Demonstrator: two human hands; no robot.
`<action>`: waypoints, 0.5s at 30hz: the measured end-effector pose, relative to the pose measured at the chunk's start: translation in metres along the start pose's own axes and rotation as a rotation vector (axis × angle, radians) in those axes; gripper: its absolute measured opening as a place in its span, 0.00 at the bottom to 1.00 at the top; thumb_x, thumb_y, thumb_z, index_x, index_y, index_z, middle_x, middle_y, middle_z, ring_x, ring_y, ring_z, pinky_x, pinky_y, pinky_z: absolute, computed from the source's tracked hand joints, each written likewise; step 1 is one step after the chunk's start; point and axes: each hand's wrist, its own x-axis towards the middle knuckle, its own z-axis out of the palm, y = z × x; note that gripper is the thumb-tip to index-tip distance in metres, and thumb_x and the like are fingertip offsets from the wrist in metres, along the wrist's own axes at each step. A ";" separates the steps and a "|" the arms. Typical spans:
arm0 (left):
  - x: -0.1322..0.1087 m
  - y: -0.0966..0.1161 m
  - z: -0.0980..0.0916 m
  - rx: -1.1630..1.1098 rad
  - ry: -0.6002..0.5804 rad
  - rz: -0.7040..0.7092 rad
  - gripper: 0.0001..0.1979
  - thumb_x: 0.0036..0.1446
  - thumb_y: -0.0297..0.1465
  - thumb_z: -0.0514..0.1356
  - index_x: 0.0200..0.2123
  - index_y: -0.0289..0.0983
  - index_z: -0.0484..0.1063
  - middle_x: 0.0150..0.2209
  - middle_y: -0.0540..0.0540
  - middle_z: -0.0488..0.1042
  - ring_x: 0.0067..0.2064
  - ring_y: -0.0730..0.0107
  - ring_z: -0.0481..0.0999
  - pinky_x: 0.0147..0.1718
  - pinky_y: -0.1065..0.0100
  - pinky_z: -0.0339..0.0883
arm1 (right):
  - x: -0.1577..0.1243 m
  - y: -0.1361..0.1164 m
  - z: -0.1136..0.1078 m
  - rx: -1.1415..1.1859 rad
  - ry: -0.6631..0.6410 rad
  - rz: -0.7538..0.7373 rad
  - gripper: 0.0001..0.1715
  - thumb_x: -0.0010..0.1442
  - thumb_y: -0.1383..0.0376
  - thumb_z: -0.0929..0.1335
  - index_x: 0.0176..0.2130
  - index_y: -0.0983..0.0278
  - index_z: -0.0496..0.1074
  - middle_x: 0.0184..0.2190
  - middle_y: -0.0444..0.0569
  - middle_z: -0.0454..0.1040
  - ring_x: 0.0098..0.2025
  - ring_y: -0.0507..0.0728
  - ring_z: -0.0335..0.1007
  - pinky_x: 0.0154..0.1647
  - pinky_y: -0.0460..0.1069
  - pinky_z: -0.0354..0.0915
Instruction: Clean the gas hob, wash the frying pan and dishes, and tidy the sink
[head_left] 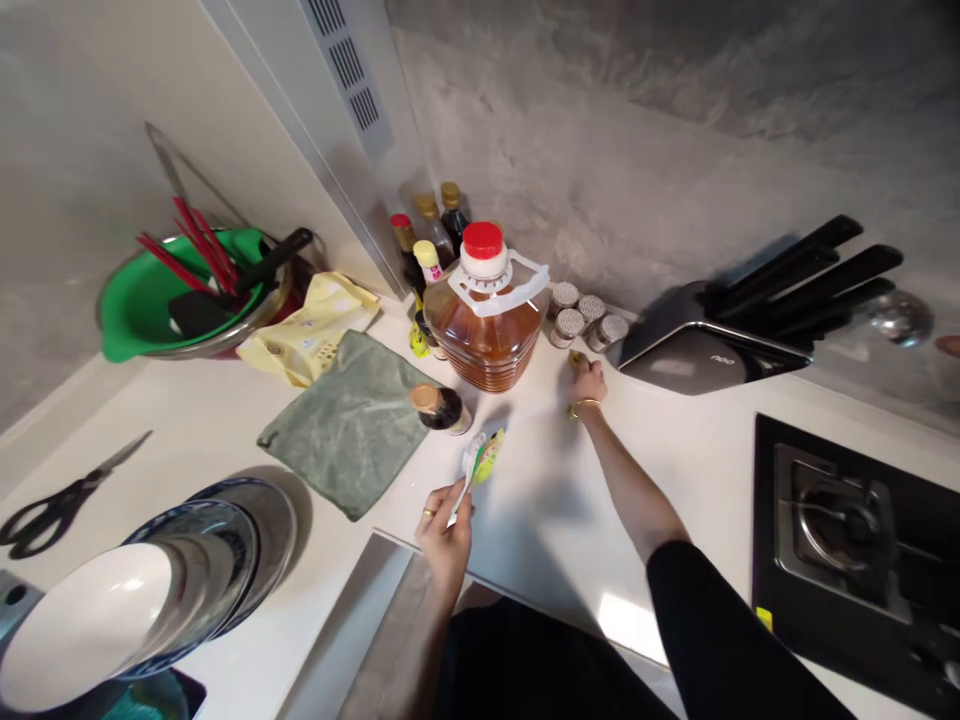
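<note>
In the head view, the left hand [447,525] is low in the middle, above the edge of the white worktop [675,450]. Its fingers [459,497] are closed narrow on the lower end of a small white and green sachet [480,460], which points up and away from the person. Just beyond the sachet, a small dark jar [441,408] lies beside a green cloth [349,420].

The right hand [589,385] is stretched far forward and rests on the worktop, near the spice jars [568,325] and the knife block [697,355]. Its fingertips are at a small yellowish thing [576,358]; I cannot tell if they grip it or only touch it. A big oil bottle [486,330] with a red cap stands between the two hands, further back. The hob [840,520] is on the right.
</note>
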 end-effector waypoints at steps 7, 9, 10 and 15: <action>0.045 0.019 0.049 -0.089 -0.051 0.067 0.11 0.58 0.37 0.59 0.33 0.38 0.79 0.28 0.48 0.72 0.25 0.74 0.72 0.25 0.71 0.67 | -0.126 -0.010 0.030 0.113 -0.217 -0.589 0.30 0.62 0.70 0.59 0.61 0.50 0.62 0.50 0.49 0.68 0.49 0.57 0.64 0.49 0.49 0.66; 0.058 0.030 0.063 -0.109 -0.078 0.101 0.12 0.58 0.37 0.59 0.32 0.37 0.79 0.28 0.48 0.73 0.26 0.74 0.72 0.26 0.71 0.67 | -0.147 0.016 0.027 0.235 -0.242 -0.693 0.30 0.60 0.70 0.60 0.59 0.50 0.65 0.48 0.47 0.69 0.49 0.54 0.65 0.51 0.47 0.65; 0.064 0.035 0.069 -0.106 -0.078 0.111 0.12 0.58 0.38 0.59 0.31 0.37 0.79 0.28 0.48 0.73 0.26 0.74 0.71 0.27 0.71 0.67 | -0.146 0.036 0.020 0.279 -0.215 -0.648 0.30 0.59 0.71 0.60 0.59 0.52 0.66 0.47 0.47 0.69 0.48 0.54 0.65 0.51 0.47 0.65; 0.072 0.047 0.091 -0.129 -0.064 0.111 0.13 0.57 0.38 0.60 0.28 0.37 0.78 0.27 0.49 0.72 0.24 0.77 0.70 0.25 0.72 0.66 | -0.076 0.155 -0.031 0.182 0.156 0.303 0.30 0.59 0.70 0.59 0.60 0.60 0.63 0.45 0.53 0.65 0.38 0.55 0.69 0.42 0.51 0.67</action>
